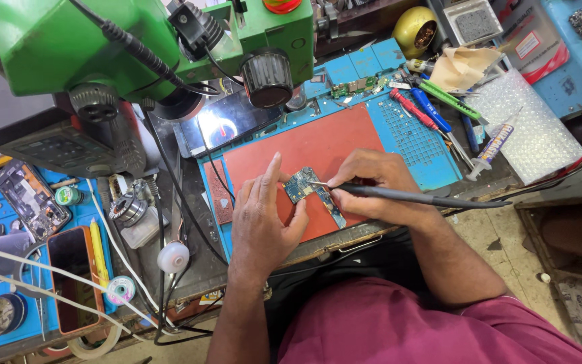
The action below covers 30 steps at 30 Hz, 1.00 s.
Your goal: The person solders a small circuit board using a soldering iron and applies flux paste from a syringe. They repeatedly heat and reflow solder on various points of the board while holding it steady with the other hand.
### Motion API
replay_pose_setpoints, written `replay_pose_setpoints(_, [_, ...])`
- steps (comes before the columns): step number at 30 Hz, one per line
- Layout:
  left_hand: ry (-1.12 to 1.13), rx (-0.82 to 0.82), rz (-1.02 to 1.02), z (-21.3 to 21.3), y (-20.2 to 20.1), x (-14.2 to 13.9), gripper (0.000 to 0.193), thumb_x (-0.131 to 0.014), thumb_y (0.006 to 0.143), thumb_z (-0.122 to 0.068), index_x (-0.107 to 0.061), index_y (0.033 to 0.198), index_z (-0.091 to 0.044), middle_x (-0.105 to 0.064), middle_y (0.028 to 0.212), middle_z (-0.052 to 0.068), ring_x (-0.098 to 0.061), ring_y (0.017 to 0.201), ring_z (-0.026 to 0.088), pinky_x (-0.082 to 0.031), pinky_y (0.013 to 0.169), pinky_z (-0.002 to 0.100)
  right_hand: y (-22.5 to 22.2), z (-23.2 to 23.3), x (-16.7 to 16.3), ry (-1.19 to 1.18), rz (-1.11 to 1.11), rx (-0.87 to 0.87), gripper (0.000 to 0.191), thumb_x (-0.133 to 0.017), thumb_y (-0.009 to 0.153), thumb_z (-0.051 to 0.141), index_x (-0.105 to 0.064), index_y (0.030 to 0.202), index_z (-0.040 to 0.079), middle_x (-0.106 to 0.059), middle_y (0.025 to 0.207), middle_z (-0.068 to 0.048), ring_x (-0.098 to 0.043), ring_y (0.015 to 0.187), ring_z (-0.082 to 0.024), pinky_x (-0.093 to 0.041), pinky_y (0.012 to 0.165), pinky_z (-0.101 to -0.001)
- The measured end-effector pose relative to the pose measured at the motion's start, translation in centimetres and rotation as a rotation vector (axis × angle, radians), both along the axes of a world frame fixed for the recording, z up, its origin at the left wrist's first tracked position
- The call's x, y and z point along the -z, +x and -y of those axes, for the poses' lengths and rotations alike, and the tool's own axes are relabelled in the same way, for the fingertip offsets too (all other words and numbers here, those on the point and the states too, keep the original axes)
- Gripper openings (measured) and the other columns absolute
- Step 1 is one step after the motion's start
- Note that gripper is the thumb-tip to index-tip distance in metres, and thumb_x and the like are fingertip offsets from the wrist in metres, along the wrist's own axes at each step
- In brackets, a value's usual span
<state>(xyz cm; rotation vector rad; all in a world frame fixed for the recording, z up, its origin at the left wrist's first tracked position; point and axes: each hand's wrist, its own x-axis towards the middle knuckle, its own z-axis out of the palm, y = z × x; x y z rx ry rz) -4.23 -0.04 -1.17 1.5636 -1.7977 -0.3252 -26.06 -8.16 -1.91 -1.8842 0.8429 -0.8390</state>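
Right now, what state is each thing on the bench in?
Circuit board: flat on red mat, pinned by left hand.
Soldering iron: gripped in right hand, tip on board.
Syringe: lying on bubble wrap.
Orange-cased phone: screen dark.

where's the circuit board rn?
Head view, centre: the circuit board lies on the red mat, pinned by the left hand, with the right hand's soldering iron tip on it.

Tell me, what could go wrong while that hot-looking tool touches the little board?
The soldering iron tip sits on the circuit board right beside the left hand fingertips steadying it, so a slip might burn them. The iron's cable trails off past the syringe and bubble wrap; a snag could jerk the right hand.
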Motion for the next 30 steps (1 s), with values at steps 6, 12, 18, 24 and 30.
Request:
replay_pose_setpoints(6, [0.011,-0.005,0.014,0.13,-0.23,0.11,0.082,-0.080,0.078,-0.012,-0.044,0.150,0.003,-0.068,0.114,0.008,-0.062,0.104,0.027,-0.048,0.096,0.043,-0.18,0.10,0.02,-0.004,0.003,0.000,0.017,-0.082,0.079,0.012,-0.077,0.094,0.007,-0.072,0.085,-0.001,-0.065,0.070,-0.008,-0.049,0.059,-0.0240])
replay_pose_setpoints(12, [-0.007,-0.009,0.021,0.19,-0.46,0.15,0.081,-0.079,0.078,-0.012,-0.044,0.150,0.003,-0.068,0.114,0.008,-0.062,0.103,0.027,-0.049,0.094,0.043,-0.31,0.10,0.09,-0.015,-0.006,-0.014,0.017,-0.082,0.078,0.012,-0.077,0.093,0.007,-0.071,0.085,-0.001,-0.064,0.070,-0.008,-0.048,0.059,-0.0238])
replay_pose_setpoints(18, [-0.010,-0.008,0.018,0.20,-0.67,0.04,0.080,-0.079,0.078,-0.012,-0.045,0.149,0.003,-0.068,0.113,0.008,-0.062,0.102,0.027,-0.049,0.095,0.043,-0.64,0.18,-0.07,-0.043,0.006,-0.029,0.017,-0.082,0.078,0.012,-0.076,0.094,0.007,-0.071,0.084,-0.001,-0.065,0.072,-0.008,-0.050,0.061,-0.0234])
replay_pose_setpoints(24, [0.012,-0.006,0.013,0.21,-0.74,-0.14,0.081,-0.079,0.078,-0.012,-0.045,0.150,0.003,-0.068,0.114,0.008,-0.062,0.102,0.027,-0.049,0.094,0.043,-0.65,0.06,-0.22,0.018,0.004,0.009,0.017,-0.082,0.077,0.013,-0.077,0.092,0.007,-0.071,0.081,-0.001,-0.064,0.068,-0.008,-0.048,0.059,-0.0241])
replay_pose_setpoints(30, [0.021,-0.003,0.017,0.20,-0.65,-0.10,0.081,-0.079,0.078,-0.012,-0.044,0.150,0.002,-0.068,0.114,0.008,-0.062,0.102,0.027,-0.049,0.095,0.043,-0.50,0.04,-0.25,0.016,0.004,0.003,0.017,-0.082,0.078,0.014,-0.078,0.093,0.007,-0.071,0.083,-0.002,-0.064,0.069,-0.010,-0.048,0.059,-0.0252])
